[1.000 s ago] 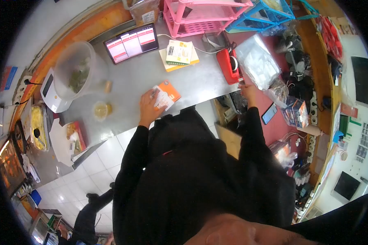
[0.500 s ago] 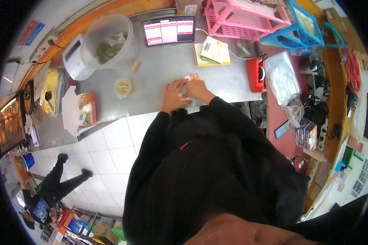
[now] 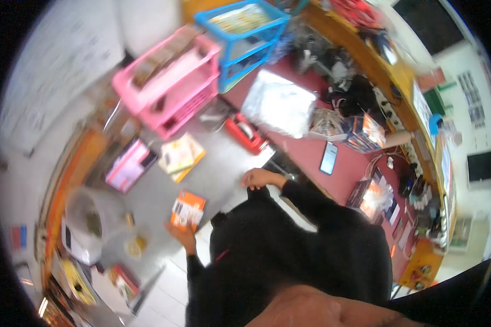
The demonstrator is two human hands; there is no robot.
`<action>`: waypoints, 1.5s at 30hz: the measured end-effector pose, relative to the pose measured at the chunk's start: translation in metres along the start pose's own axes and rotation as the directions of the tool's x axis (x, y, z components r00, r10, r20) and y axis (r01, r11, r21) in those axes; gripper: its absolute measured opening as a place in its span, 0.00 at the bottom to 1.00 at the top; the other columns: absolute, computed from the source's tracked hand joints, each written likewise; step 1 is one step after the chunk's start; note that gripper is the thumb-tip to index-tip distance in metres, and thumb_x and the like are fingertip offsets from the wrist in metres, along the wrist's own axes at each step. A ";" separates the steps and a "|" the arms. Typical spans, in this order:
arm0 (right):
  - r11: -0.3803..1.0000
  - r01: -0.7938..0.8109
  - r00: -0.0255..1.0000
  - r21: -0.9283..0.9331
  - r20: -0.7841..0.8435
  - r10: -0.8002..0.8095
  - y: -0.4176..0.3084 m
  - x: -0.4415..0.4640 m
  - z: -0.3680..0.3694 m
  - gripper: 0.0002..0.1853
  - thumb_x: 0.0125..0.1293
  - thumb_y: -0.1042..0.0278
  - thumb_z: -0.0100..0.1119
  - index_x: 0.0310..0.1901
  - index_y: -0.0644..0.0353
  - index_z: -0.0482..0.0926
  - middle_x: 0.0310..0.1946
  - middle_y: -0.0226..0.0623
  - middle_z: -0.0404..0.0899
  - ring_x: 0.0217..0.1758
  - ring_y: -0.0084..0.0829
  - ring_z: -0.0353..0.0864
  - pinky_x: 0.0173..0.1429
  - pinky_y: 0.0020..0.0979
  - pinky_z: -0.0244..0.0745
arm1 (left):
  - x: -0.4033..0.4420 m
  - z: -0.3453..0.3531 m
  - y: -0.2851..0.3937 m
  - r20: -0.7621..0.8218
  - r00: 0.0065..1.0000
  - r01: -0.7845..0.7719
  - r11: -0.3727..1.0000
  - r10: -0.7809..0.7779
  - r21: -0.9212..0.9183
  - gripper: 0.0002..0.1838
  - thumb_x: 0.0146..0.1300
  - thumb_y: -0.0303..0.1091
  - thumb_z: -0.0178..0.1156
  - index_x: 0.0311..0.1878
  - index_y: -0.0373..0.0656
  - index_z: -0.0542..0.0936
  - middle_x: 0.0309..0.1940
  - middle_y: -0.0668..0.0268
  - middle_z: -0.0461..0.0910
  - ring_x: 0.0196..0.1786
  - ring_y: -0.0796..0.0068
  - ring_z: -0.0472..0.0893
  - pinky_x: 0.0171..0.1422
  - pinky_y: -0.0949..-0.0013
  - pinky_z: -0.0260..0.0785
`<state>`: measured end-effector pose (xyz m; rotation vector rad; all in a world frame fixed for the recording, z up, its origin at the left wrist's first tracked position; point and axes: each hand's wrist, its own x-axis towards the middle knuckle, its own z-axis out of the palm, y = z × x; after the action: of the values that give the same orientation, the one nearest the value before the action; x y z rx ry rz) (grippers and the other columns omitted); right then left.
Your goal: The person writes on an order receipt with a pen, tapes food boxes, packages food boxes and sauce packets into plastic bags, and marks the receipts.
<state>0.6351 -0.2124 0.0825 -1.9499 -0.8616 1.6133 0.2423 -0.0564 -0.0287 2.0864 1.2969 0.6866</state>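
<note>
Standing near the left hand (image 3: 183, 235), the small tub (image 3: 135, 247) could tip if a sleeve swept it. That hand's fingers touch the orange-and-white packet (image 3: 188, 210), though whether they grip it I cannot tell; lying near the front edge of the counter (image 3: 215, 163), it could slide off if pulled. Farther right, the blurred right hand (image 3: 261, 177), its hold unclear, could knock the red tape dispenser (image 3: 245, 134) if raised carelessly.
</note>
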 end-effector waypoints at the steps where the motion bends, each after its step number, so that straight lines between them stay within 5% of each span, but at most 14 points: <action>1: 0.998 -0.002 1.000 0.070 0.020 0.001 0.014 -0.012 -0.026 0.14 0.63 0.54 0.61 0.40 0.57 0.81 0.23 0.32 0.81 0.20 0.21 0.76 0.28 0.23 0.73 | 0.002 -0.001 0.012 0.071 0.993 0.097 0.990 -0.090 -0.104 0.45 0.67 0.50 0.55 0.73 0.30 0.44 0.74 0.43 0.37 0.77 0.48 0.39 0.78 0.52 0.33; 3: 0.986 -0.016 0.993 0.167 -0.112 0.035 0.016 -0.047 -0.096 0.11 0.65 0.59 0.60 0.41 0.58 0.81 0.27 0.32 0.82 0.26 0.20 0.78 0.32 0.23 0.75 | 0.002 0.001 0.008 0.077 0.991 0.123 0.978 -0.111 -0.166 0.39 0.72 0.45 0.47 0.73 0.30 0.41 0.75 0.45 0.37 0.77 0.51 0.38 0.78 0.55 0.31; 5: 0.942 0.333 0.850 0.033 -0.442 -0.285 0.038 -0.068 -0.189 0.08 0.65 0.65 0.57 0.41 0.57 0.81 0.28 0.32 0.81 0.30 0.22 0.79 0.34 0.25 0.76 | 0.006 0.004 0.009 -0.051 0.999 0.001 1.000 -0.001 -0.003 0.37 0.73 0.44 0.45 0.72 0.29 0.43 0.73 0.39 0.41 0.76 0.46 0.45 0.78 0.53 0.38; 6: 0.951 0.235 0.793 0.203 -0.606 -0.066 0.023 -0.090 -0.242 0.08 0.64 0.66 0.57 0.39 0.57 0.82 0.26 0.31 0.80 0.28 0.21 0.78 0.33 0.25 0.75 | 0.007 0.004 0.043 -0.198 0.965 0.188 0.980 -0.174 0.058 0.37 0.73 0.45 0.44 0.71 0.26 0.47 0.71 0.35 0.45 0.74 0.43 0.49 0.77 0.53 0.42; 9: 0.920 0.393 0.214 0.000 -0.973 -0.092 0.077 -0.075 -0.413 0.14 0.68 0.58 0.56 0.29 0.60 0.79 0.20 0.30 0.77 0.24 0.21 0.76 0.28 0.25 0.68 | -0.008 0.026 0.060 -0.565 0.821 0.367 0.835 -0.083 0.410 0.38 0.72 0.49 0.46 0.69 0.23 0.50 0.68 0.33 0.53 0.71 0.39 0.56 0.75 0.51 0.49; 11: 0.978 0.142 -0.017 -0.152 -0.988 -0.151 0.094 -0.070 -0.510 0.14 0.67 0.58 0.54 0.32 0.61 0.80 0.21 0.34 0.79 0.26 0.27 0.79 0.31 0.32 0.72 | -0.024 0.042 0.067 -0.620 0.782 0.409 0.805 -0.067 0.429 0.40 0.71 0.52 0.46 0.70 0.24 0.50 0.68 0.35 0.53 0.71 0.41 0.58 0.74 0.51 0.51; 13: 0.950 -0.077 -0.073 -0.304 -0.948 -0.309 0.107 -0.046 -0.585 0.11 0.65 0.64 0.52 0.35 0.61 0.81 0.29 0.43 0.82 0.33 0.37 0.83 0.37 0.39 0.75 | -0.050 0.048 0.071 -0.568 0.765 0.632 0.527 -0.303 0.569 0.39 0.68 0.57 0.47 0.72 0.36 0.55 0.70 0.44 0.56 0.67 0.48 0.65 0.67 0.50 0.60; 17: 0.748 -0.606 0.178 -0.272 -0.962 -0.207 0.108 -0.007 -0.673 0.13 0.66 0.63 0.48 0.45 0.54 0.81 0.44 0.45 0.81 0.49 0.49 0.79 0.53 0.51 0.71 | -0.065 0.056 0.143 -0.294 0.883 0.461 0.567 -0.366 0.683 0.39 0.68 0.57 0.48 0.71 0.37 0.56 0.69 0.45 0.58 0.66 0.49 0.67 0.66 0.50 0.61; 18: 0.495 -0.753 0.200 -0.433 -0.867 -0.456 0.111 -0.003 -0.690 0.12 0.66 0.65 0.48 0.45 0.57 0.80 0.41 0.45 0.81 0.50 0.47 0.78 0.55 0.48 0.71 | -0.059 0.058 0.163 -0.266 0.895 0.435 0.573 -0.357 0.694 0.39 0.68 0.57 0.48 0.71 0.37 0.56 0.69 0.45 0.58 0.66 0.49 0.67 0.66 0.51 0.61; 19: 0.467 -0.771 0.231 -0.433 -0.874 -0.428 0.112 0.000 -0.702 0.12 0.66 0.65 0.48 0.44 0.57 0.79 0.40 0.44 0.81 0.49 0.46 0.78 0.55 0.47 0.71 | -0.059 0.056 0.171 -0.241 0.904 0.412 0.573 -0.352 0.709 0.38 0.68 0.56 0.48 0.71 0.37 0.57 0.68 0.46 0.59 0.66 0.49 0.67 0.66 0.51 0.61; 26: 0.580 -0.696 0.344 -0.422 -0.906 -0.246 0.142 -0.001 -0.753 0.11 0.64 0.68 0.47 0.41 0.58 0.79 0.38 0.44 0.81 0.47 0.43 0.79 0.53 0.44 0.72 | -0.050 0.063 0.226 -0.119 0.924 0.315 0.547 -0.363 0.776 0.37 0.67 0.56 0.50 0.70 0.39 0.59 0.67 0.47 0.62 0.64 0.51 0.70 0.64 0.51 0.63; 39: 0.810 -0.466 0.260 -0.357 -0.930 -0.260 0.168 -0.017 -0.758 0.08 0.61 0.73 0.46 0.36 0.61 0.78 0.34 0.43 0.80 0.44 0.36 0.80 0.48 0.38 0.72 | -0.038 0.054 0.246 0.026 0.956 0.172 0.628 -0.293 0.759 0.35 0.66 0.54 0.52 0.69 0.41 0.63 0.63 0.50 0.69 0.61 0.55 0.74 0.61 0.52 0.66; 42: 0.880 -0.339 0.181 -0.332 -0.941 -0.285 0.154 -0.023 -0.753 0.08 0.61 0.74 0.46 0.35 0.62 0.78 0.33 0.43 0.80 0.43 0.35 0.81 0.47 0.36 0.72 | -0.053 0.054 0.221 0.096 0.979 0.082 0.780 -0.179 0.621 0.20 0.66 0.42 0.55 0.57 0.42 0.77 0.40 0.56 0.84 0.42 0.60 0.83 0.49 0.59 0.73; 45: 0.928 -0.071 0.151 -0.365 -0.924 -0.352 0.102 -0.048 -0.712 0.08 0.60 0.76 0.46 0.33 0.62 0.77 0.33 0.42 0.80 0.42 0.34 0.81 0.46 0.35 0.72 | -0.055 0.086 0.224 0.221 0.928 0.266 0.950 -0.299 0.165 0.14 0.67 0.35 0.55 0.51 0.40 0.80 0.31 0.58 0.84 0.33 0.70 0.83 0.40 0.68 0.75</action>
<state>1.3438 -0.2895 0.1890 -2.4057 -0.6486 -0.2534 0.4168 -0.2042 0.0630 1.9547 1.4927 0.2150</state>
